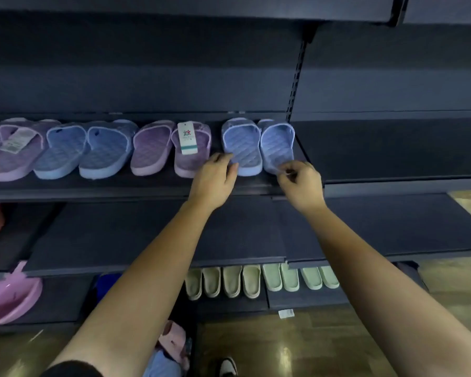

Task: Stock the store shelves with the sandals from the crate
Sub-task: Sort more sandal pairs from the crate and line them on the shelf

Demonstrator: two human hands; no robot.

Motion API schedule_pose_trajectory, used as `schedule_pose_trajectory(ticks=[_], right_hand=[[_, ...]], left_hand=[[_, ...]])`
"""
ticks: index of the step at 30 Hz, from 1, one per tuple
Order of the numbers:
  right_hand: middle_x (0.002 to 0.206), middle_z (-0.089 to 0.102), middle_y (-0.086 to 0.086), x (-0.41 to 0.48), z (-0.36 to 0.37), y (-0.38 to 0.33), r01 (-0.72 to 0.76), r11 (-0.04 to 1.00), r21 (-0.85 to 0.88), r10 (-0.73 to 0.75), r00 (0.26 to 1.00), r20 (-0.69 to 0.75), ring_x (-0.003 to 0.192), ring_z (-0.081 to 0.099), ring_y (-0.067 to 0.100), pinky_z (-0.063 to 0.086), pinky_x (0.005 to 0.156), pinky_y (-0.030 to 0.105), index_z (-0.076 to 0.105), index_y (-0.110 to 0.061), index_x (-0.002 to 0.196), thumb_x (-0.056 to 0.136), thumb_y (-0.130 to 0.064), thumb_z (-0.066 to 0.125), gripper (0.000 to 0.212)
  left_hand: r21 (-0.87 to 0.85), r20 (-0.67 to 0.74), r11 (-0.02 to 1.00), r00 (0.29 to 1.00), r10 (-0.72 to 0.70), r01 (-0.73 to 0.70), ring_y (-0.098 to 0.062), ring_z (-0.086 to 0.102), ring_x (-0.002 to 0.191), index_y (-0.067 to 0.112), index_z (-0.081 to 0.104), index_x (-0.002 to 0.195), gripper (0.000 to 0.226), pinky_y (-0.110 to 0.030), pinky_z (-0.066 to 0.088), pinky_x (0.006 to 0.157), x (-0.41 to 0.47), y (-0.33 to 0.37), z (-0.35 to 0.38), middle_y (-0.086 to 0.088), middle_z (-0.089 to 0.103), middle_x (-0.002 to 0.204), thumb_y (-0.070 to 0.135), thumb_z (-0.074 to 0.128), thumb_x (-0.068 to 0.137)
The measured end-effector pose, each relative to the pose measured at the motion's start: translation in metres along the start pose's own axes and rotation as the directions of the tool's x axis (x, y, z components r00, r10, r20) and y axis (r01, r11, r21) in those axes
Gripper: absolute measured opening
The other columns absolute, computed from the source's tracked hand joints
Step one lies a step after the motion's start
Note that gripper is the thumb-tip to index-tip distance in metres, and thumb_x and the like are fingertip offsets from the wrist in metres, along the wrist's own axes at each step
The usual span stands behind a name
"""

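A pair of light blue sandals stands at the right end of a row on the dark middle shelf [120, 190]. My left hand [215, 179] pinches the heel of the left blue sandal [242, 145]. My right hand [301, 183] has its fingers curled round the heel of the right blue sandal [278, 144]. Both sandals rest on the shelf, toes to the back. Low between my forearms, pink and blue sandals [172, 346] lie in a heap; the crate under them is hidden.
Left of the pair stand purple sandals [152, 148], one with a white tag [186, 137], and more blue sandals [63, 151]. A slotted upright [297, 77] splits the shelving. Beige and green sandals [256, 280] line the bottom shelf. A pink basin [8, 300] sits at the left.
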State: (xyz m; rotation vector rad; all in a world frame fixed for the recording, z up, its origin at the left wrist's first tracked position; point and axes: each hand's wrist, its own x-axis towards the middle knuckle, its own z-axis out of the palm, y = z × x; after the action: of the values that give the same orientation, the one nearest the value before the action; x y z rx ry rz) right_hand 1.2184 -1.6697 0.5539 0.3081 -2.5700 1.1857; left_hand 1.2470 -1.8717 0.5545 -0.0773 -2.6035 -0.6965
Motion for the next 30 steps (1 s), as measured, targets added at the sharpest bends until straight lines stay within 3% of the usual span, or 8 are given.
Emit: schedule_pose_trajectory(ticks=[3,5,8,13,21,27,30], right_hand=[[0.094,0.063,0.009,-0.041,0.009,-0.007,0.01,0.999,0.046,-0.014,0.996,0.087,0.082,0.06,0.019,0.048,0.081,0.029,0.067,-0.007,0.104,0.087,-0.013,0.061,0.019],[0.104,0.066,0.013,-0.073,0.021,-0.009,-0.014,0.999,0.048,0.004,0.983,0.185,0.086,0.061,0.021,0.045,0.079,0.025,0.065,-0.006,0.113,0.09,-0.014,0.059,0.025],[0.115,0.066,0.014,-0.12,0.038,-0.012,-0.064,0.998,0.018,0.054,0.942,0.332,0.101,0.062,0.026,0.042,0.083,0.022,0.059,-0.005,0.126,0.092,-0.017,0.059,0.036],[0.127,0.062,0.012,-0.18,0.078,-0.015,-0.122,0.992,-0.022,0.116,0.857,0.503,0.113,0.06,0.024,0.042,0.092,0.022,0.059,-0.009,0.128,0.091,-0.018,0.06,0.039],[0.117,0.066,0.01,-0.243,0.168,-0.027,-0.161,0.973,-0.168,0.231,0.75,0.62,0.106,0.062,0.028,0.045,0.088,0.032,0.061,-0.014,0.125,0.089,-0.023,0.059,0.037],[0.107,0.068,0.023,-0.286,0.269,-0.054,-0.231,0.947,-0.224,0.322,0.698,0.64,0.101,0.062,0.039,0.048,0.085,0.041,0.065,0.003,0.108,0.088,-0.01,0.056,0.025],[0.102,0.07,0.021,-0.311,0.324,-0.06,-0.282,0.924,-0.259,0.383,0.648,0.658,0.099,0.064,0.037,0.048,0.083,0.038,0.067,-0.001,0.102,0.087,-0.021,0.055,0.028]], left_hand=[[0.008,-0.044,1.0,0.999,0.006,-0.006,-0.027,0.057,0.11,0.007,0.055,0.127,0.038,-0.039,0.048,0.087,-0.053,0.001,-0.013,-0.012,0.06,0.124,0.027,0.043,0.098],[0.019,-0.043,1.0,0.999,-0.017,0.018,-0.028,0.058,0.107,0.008,0.057,0.125,0.036,-0.039,0.048,0.087,-0.093,-0.003,-0.018,-0.011,0.061,0.121,0.027,0.043,0.097],[0.073,0.067,0.993,0.993,-0.093,0.089,-0.027,0.059,0.107,0.011,0.059,0.122,0.038,-0.042,0.047,0.089,-0.151,-0.018,-0.021,-0.009,0.062,0.12,0.031,0.04,0.097],[0.134,0.214,0.958,0.937,-0.278,0.253,-0.028,0.059,0.107,0.012,0.06,0.12,0.035,-0.043,0.046,0.091,-0.234,-0.066,-0.028,-0.009,0.062,0.121,0.032,0.041,0.098],[0.232,0.348,0.833,0.756,-0.553,0.503,-0.031,0.058,0.103,0.014,0.061,0.116,0.032,-0.043,0.047,0.088,-0.33,-0.182,-0.049,-0.01,0.061,0.117,0.032,0.041,0.098],[0.228,0.41,0.775,0.664,-0.625,0.589,-0.031,0.061,0.097,0.016,0.064,0.105,0.029,-0.044,0.049,0.085,-0.371,-0.294,-0.068,-0.009,0.064,0.109,0.034,0.042,0.096],[0.233,0.446,0.767,0.636,-0.63,0.597,-0.033,0.062,0.096,0.016,0.063,0.099,0.032,-0.043,0.05,0.082,-0.391,-0.35,-0.065,-0.011,0.065,0.105,0.036,0.04,0.093]])
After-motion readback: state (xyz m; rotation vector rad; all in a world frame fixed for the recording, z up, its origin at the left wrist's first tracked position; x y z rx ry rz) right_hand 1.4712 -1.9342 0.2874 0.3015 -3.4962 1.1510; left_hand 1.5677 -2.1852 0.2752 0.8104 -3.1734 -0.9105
